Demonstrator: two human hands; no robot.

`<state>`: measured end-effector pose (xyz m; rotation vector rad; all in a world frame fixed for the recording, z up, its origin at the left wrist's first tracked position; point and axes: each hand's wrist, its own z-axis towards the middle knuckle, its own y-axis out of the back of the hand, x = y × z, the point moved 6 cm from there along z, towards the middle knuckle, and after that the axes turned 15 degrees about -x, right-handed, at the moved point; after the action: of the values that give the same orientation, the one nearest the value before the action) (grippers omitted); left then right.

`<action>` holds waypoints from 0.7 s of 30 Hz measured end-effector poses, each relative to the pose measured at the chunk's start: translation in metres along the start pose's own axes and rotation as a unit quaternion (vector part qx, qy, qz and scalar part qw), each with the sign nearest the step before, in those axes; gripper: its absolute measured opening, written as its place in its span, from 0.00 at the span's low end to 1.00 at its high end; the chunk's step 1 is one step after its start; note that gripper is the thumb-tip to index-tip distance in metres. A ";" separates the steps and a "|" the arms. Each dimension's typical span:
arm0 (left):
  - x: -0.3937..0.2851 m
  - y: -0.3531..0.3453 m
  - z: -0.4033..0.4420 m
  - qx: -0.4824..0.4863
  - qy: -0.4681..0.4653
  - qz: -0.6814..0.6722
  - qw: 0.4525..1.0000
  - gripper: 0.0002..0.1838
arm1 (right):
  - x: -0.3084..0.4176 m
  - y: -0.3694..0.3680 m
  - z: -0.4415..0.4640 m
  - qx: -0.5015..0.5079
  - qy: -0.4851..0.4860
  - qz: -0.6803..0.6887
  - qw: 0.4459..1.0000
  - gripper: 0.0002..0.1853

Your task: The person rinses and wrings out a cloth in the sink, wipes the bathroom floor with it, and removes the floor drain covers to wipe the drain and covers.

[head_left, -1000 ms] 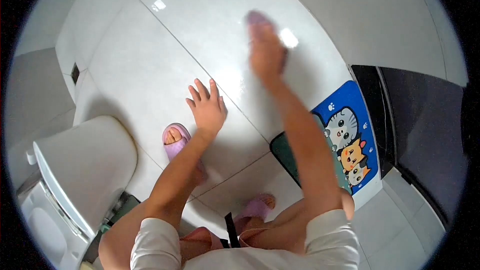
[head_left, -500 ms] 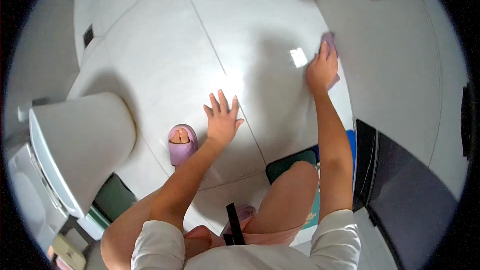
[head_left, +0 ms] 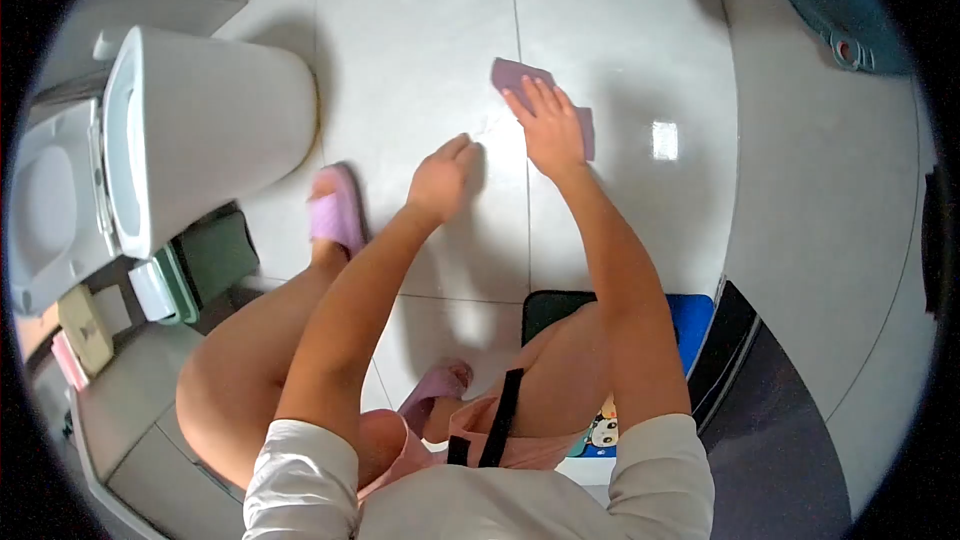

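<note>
We have a purple cloth point(head_left: 522, 74) on the shiny white floor point(head_left: 430, 40), out in front of us. It lies across a thin line between two tiles. Our right hand point(head_left: 553, 130) sits on top of it, with the fingers stretched out flat and a little apart, so it presses and does not pinch. We think the step in hand is rubbing the floor with the cloth. The next rub seems to call for a flat hand and an even push, so that the cloth does not bunch up.

Our left hand point(head_left: 440, 180) is just beside the cloth, low over the floor, with its fingers curled in. It is blurry, so we cannot tell if it holds anything or touches the floor.

Over on our left is a white toilet point(head_left: 220, 120), well apart from the cloth. We cannot tell what is in its bowl. Near it is a dark green box point(head_left: 220, 250), and past that a yellow box point(head_left: 88, 330). We cannot see inside those two.
</note>
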<state>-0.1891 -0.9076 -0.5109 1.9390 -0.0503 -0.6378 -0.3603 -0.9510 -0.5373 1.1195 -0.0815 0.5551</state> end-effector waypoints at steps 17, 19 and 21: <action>0.172 0.030 -0.154 -0.403 0.173 -0.038 0.898 0.32 | 0.209 -0.076 -0.071 0.086 0.137 0.270 0.949 0.21; 0.190 0.029 -0.165 -0.411 0.185 -0.037 0.892 0.32 | 0.159 -0.073 0.001 0.075 0.012 0.091 0.993 0.21; 0.206 0.030 -0.173 -0.429 0.207 -0.023 0.879 0.31 | 0.141 -0.068 0.031 -0.061 0.000 0.013 0.998 0.22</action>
<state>0.0734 -0.8416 -0.5153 1.1622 0.4761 -0.1870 -0.2012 -0.9456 -0.5330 1.0009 -0.1280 0.5653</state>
